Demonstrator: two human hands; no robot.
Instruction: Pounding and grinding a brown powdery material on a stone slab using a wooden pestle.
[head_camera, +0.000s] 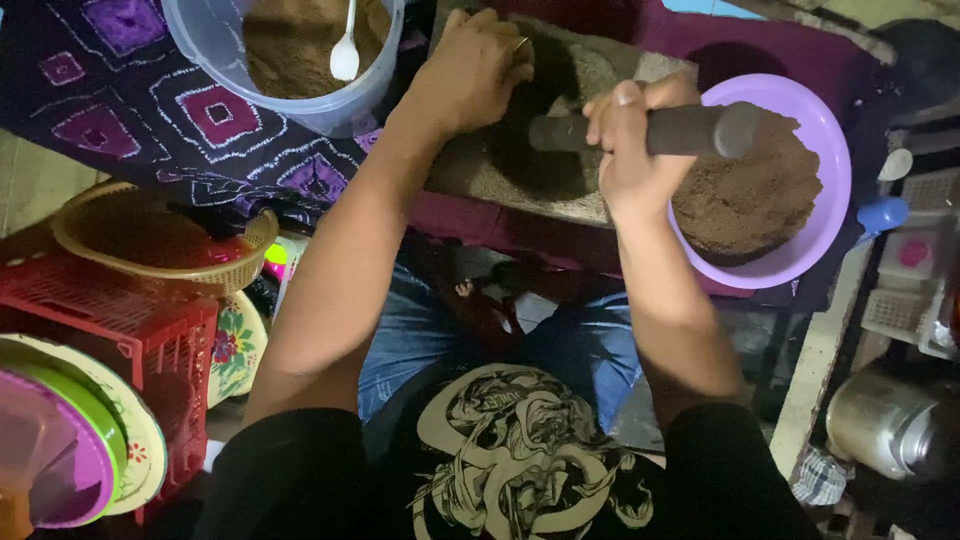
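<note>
The right hand (630, 140) gripped a dark stone roller (690, 130), fingers wrapped tight around it, holding it across a grinding slab (500, 180). The left hand (475, 70) rested curled on the slab's far edge, steadying it. A purple bowl (825, 150) of brown powder sat just beside the slab.

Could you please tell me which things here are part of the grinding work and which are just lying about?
In use: left hand, right hand, stone roller, grinding slab, purple bowl of brown powder, clear tub with white spoon.

Lying about: yellow basket, red crate, flowered plates, metal pot.
</note>
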